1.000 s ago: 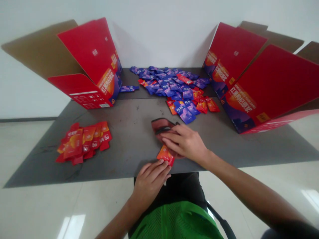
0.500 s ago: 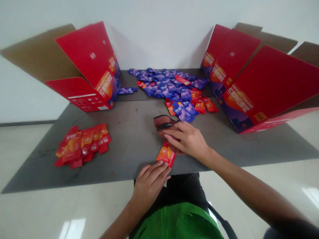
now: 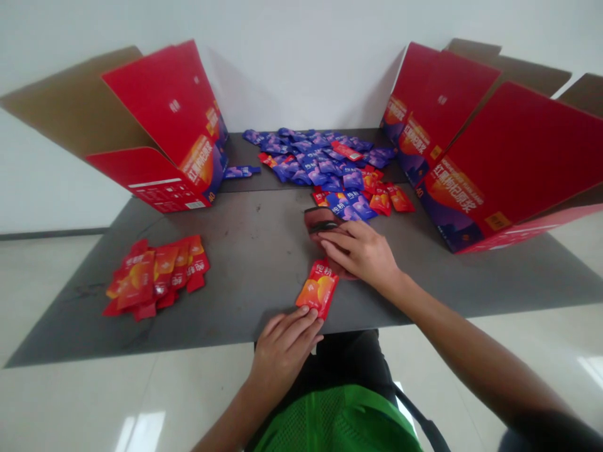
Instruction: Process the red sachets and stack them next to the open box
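Observation:
A red and orange sachet [image 3: 316, 285] lies face up near the table's front edge. The fingers of my left hand [image 3: 285, 342] press on its lower end; the thumb is only partly visible. My right hand [image 3: 360, 251] is closed on a reddish-brown cloth [image 3: 316, 220] with a black edge, just above the sachet's top end. Much of the cloth is hidden under that hand. To the left rests an overlapping pile of similar red sachets [image 3: 157, 273].
At the back spreads a heap of purple sachets [image 3: 306, 163] with some red ones among them. Red cartons with raised flaps stand on both sides, a left carton [image 3: 183, 150] and right cartons [image 3: 475, 182]. The grey table [image 3: 249, 251] ends close to my body.
My right hand and the cloth have moved slightly right and away from me, uncovering the sachet's top end. My left hand has stayed on the sachet.

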{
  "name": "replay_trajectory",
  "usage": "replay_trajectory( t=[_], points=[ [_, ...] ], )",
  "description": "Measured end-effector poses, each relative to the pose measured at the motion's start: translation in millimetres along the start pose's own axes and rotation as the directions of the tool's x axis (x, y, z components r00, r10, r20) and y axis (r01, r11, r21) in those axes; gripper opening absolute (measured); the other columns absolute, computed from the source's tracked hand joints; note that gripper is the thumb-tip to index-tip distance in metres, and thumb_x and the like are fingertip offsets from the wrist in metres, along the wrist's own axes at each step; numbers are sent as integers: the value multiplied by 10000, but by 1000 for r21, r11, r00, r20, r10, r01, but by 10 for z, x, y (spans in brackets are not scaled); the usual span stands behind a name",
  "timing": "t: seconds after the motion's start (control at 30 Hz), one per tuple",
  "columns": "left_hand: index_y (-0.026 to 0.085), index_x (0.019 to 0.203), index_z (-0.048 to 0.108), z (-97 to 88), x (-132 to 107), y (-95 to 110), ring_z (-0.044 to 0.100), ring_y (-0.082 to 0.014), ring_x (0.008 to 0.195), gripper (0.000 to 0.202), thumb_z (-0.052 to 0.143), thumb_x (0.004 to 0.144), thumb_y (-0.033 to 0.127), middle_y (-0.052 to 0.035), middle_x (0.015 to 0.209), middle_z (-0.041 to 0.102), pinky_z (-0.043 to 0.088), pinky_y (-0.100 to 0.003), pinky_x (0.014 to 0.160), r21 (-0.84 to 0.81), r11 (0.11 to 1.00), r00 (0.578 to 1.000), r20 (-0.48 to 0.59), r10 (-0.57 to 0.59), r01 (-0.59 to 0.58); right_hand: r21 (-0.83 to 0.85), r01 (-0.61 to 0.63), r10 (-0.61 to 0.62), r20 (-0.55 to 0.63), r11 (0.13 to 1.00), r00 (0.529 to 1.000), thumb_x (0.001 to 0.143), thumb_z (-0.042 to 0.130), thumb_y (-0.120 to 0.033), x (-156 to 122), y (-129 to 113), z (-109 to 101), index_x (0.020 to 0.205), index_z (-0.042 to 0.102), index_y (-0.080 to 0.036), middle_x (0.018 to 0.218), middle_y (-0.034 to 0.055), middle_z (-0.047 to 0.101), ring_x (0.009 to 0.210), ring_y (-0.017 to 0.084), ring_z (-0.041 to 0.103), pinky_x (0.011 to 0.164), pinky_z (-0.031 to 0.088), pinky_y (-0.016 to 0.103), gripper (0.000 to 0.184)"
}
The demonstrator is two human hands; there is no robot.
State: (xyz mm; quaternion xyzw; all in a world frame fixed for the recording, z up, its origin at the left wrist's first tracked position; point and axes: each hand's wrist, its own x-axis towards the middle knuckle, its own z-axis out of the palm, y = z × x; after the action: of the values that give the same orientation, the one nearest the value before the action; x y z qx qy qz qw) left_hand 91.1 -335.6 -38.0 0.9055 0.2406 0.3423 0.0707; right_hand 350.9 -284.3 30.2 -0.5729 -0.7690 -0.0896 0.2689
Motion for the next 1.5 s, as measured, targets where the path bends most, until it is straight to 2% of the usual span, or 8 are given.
replay_trajectory(
  t=[0.17,0.33,0.47,0.73,1.0,1.13,1.3,1.5],
  points=[
    [229,1098,750,17,-32,-9,729,-208,1024,166,596,1045,261,-3,1059,799,468,-380,956,-7,1000,999,21,-29,30,189,225,-241,70,956,968,1032,562,-394,-283,-603,113,1156,771,-297,947,23,701,859,159,625,770,507,291,261],
    [227,1242,708,6,-13,-15,709,-200,1136,232,572,1061,278,-15,1203,774,478,-363,936,4,1000,1000,13,-2,2,89,63,-73,111,994,991,1026,572,-401,-132,-80,267,1138,782,-289,981,37,705,897,166,642,747,497,289,263],
    [235,1236,710,-8,-1,-15,710,-196,1140,226,573,1060,273,-12,1208,772,486,-360,927,-4,1000,1000,17,-15,15,-68,22,-18,56,997,998,1024,577,-390,43,212,106,1135,791,-270,965,60,711,913,199,637,758,494,324,269],
    [215,1105,750,8,-10,-13,738,-201,1022,147,629,1025,244,-11,1063,800,500,-371,932,-22,999,1000,-15,-26,26,207,223,-240,63,953,969,1030,567,-403,-318,-572,142,1147,780,-305,950,21,711,855,155,623,755,508,281,262],
    [224,1230,711,-22,25,6,722,-195,1121,221,638,1022,242,-15,1174,783,509,-351,913,-17,1000,1000,-14,-11,11,-73,32,-23,116,997,993,1032,553,-409,48,209,129,1120,794,-271,959,66,698,915,198,615,757,488,317,291],
    [217,1219,715,-6,-2,-4,724,-202,1104,212,623,1031,250,-22,1155,786,508,-359,914,-19,1000,1000,-16,-1,1,36,61,-62,29,997,998,1031,560,-398,-37,-180,-24,1196,763,-297,1020,53,708,938,195,618,802,504,327,280],
    [225,1037,754,12,-42,-21,739,-206,989,141,614,1031,224,-10,1018,802,489,-378,918,-24,999,999,35,-31,32,217,203,-229,104,955,968,1034,558,-408,-294,-659,106,1141,776,-309,957,22,703,860,156,617,753,498,286,262],
    [227,1280,684,-5,-19,-18,702,-192,1157,264,652,1019,237,-6,1229,766,467,-357,939,-38,999,1000,20,-11,11,63,47,-56,149,997,987,1027,570,-415,-68,-6,290,1146,781,-285,993,49,703,927,175,616,773,477,292,275]
  ],
)
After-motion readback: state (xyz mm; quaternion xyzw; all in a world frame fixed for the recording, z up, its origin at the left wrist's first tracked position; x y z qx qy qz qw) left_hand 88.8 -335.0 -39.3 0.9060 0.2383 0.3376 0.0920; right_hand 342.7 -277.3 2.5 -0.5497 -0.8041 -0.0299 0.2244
